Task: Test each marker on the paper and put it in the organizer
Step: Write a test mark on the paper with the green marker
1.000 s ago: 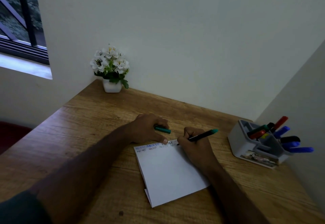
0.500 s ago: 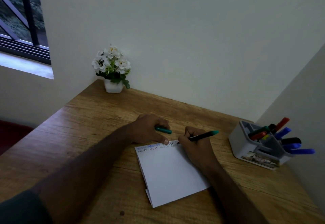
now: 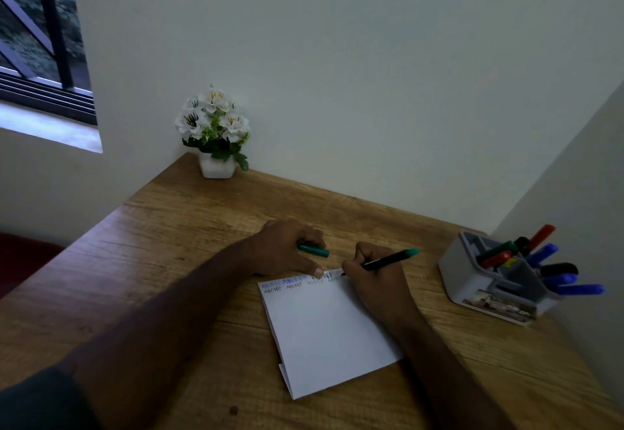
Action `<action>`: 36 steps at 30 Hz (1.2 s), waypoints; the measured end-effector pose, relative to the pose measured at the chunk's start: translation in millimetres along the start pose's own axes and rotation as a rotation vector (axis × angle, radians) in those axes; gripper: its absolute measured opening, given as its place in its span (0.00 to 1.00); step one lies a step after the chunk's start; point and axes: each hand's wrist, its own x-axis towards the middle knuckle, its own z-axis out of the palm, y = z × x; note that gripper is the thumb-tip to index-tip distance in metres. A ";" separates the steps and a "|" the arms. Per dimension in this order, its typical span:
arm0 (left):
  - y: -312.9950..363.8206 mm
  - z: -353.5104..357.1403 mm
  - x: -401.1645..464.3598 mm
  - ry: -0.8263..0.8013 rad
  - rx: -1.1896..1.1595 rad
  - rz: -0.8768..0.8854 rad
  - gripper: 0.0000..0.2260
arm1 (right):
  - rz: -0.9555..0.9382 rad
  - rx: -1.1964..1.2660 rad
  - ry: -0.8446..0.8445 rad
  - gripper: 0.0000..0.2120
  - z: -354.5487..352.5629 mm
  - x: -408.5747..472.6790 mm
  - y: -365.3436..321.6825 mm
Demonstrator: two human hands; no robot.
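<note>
— How do the hands sit?
— The left hand [image 3: 287, 247] curls over a green cap [image 3: 314, 250], thumb tip pressing down. The right hand [image 3: 368, 277] keeps a writing grip on the marker [image 3: 391, 259].
— And the forearms?
— Both reach forward, converging.

- My right hand [image 3: 369, 272] grips a green-ended marker [image 3: 390, 258], tip on the paper's [image 3: 329, 331] far edge beside rows of lettering.
- My left hand [image 3: 287, 247] holds the green cap [image 3: 314, 250], thumb pressing the paper's far edge.
- The grey organizer [image 3: 462, 277] with markers stands at the desk's [image 3: 162, 244] far right corner.
- A potted flower [image 3: 216, 132] occupies the far left corner.
</note>
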 end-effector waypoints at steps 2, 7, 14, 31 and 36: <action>0.2 0.2 0.0 -0.001 0.006 0.002 0.26 | -0.001 0.012 0.010 0.17 -1.0 -0.3 -0.1; -0.2 1.0 0.2 -0.005 0.006 -0.010 0.26 | -0.008 -0.005 0.011 0.16 0.0 -0.9 -1.2; 0.3 1.6 -1.1 0.052 -0.044 0.021 0.20 | 0.018 0.163 0.163 0.07 -15.4 -5.1 -8.1; 23.1 3.3 0.1 0.331 -0.418 0.228 0.07 | -0.146 0.189 0.164 0.06 -21.2 2.2 -12.0; 22.4 4.4 0.8 0.310 -0.454 0.208 0.07 | -0.142 0.243 0.169 0.06 -19.7 4.1 -7.1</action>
